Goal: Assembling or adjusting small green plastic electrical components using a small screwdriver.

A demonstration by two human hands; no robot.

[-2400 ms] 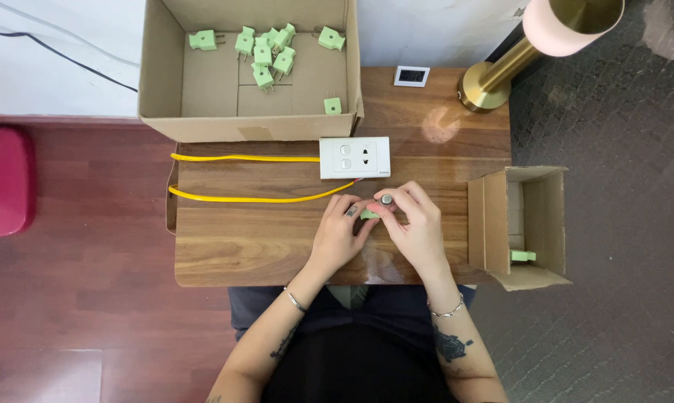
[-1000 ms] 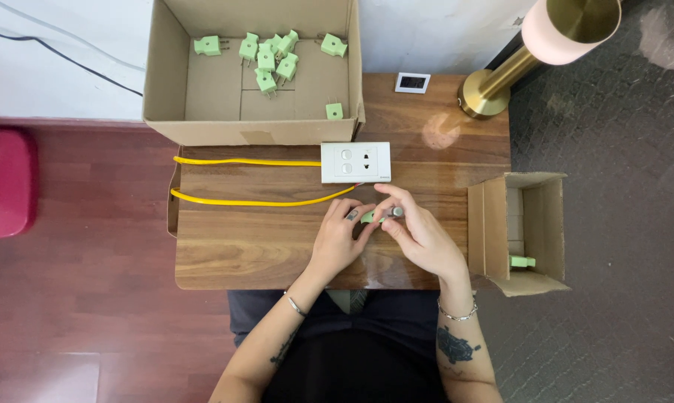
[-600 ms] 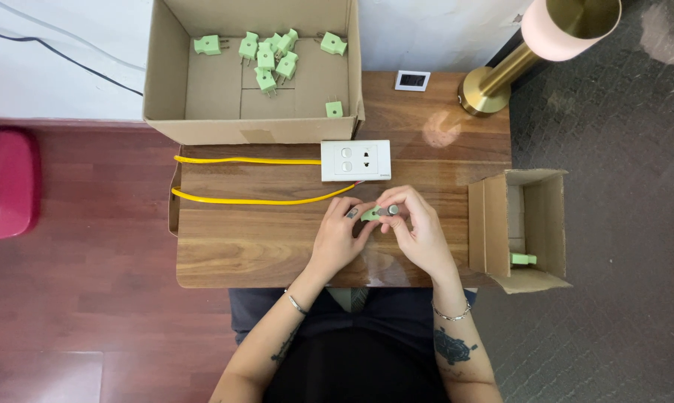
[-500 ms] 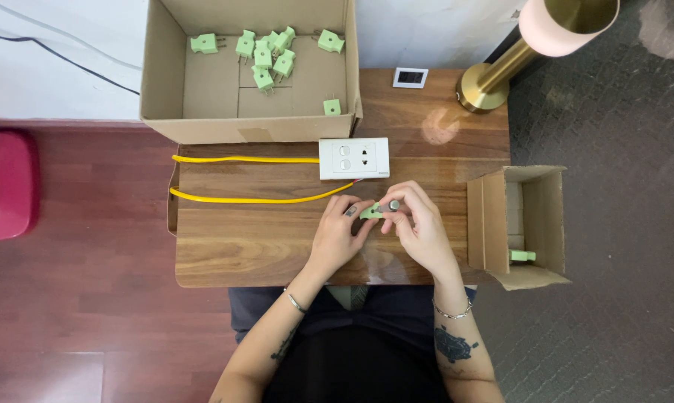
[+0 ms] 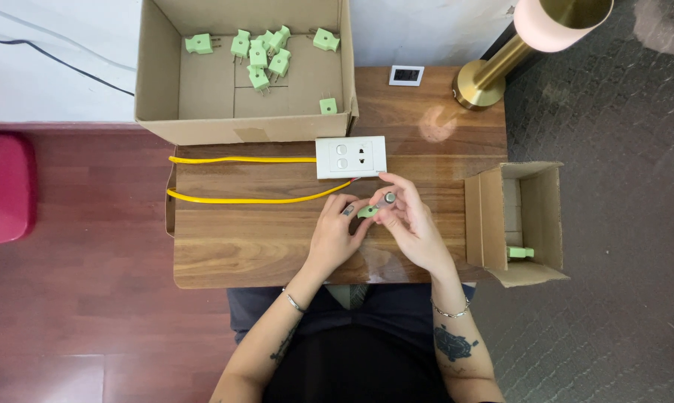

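Small green plug (image 5: 367,212) sits between both hands, just above the middle of the wooden surface (image 5: 240,246), a bit nearer than the white socket plate (image 5: 351,157). Left hand (image 5: 335,237) is curled around the plug's left end, fingers closed on it. Right hand (image 5: 411,224) is also closed, fingertips pinching a small grey-tipped tool (image 5: 388,199) that looks like a short screwdriver, tip touching the plug; exact contact point too small to tell. Looks like the step in hand is working a screw or fitting on the plug while it's held off the surface. Judging by the layout, the next move calls for a steady left-hand grip and the tool kept aligned, since the part is small and could twist out. Yellow cable (image 5: 240,179) runs from the socket plate leftward in two strands to the left edge. Far side: big open cardboard box (image 5: 150,82) with a loose batch of similar green plugs (image 5: 261,52). Right of the surface: smaller cardboard box (image 5: 546,216) with one green plug (image 5: 521,252) visible inside. Far right corner: brass lamp base (image 5: 478,83), small white square gadget (image 5: 407,75) just left of it. Red stool (image 5: 1,186) on the floor, far left.
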